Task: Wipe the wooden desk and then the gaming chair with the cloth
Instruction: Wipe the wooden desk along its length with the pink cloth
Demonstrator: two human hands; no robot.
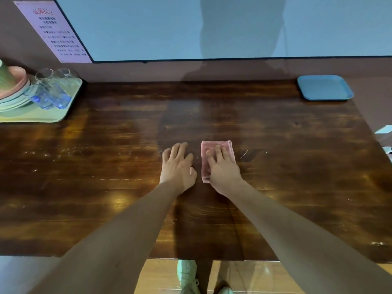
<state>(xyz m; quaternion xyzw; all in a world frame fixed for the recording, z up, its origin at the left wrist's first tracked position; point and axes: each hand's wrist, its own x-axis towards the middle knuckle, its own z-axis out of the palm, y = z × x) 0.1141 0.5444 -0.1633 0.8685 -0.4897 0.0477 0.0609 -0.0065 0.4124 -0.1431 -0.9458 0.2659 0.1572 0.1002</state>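
A folded pink cloth (228,147) lies flat on the dark wooden desk (297,177), a little right of its middle. My right hand (222,168) presses down on the cloth with straight fingers and covers its lower part. Just to the left, my left hand (177,166) rests flat on the bare wood with fingers spread, apart from the cloth. The gaming chair is out of sight.
A pale green tray (51,115) at the back left carries stacked plates (14,94) and two clear glasses (53,90). A blue tray (324,88) sits at the back right. A large screen (148,28) stands behind the desk. White specks dot the wood.
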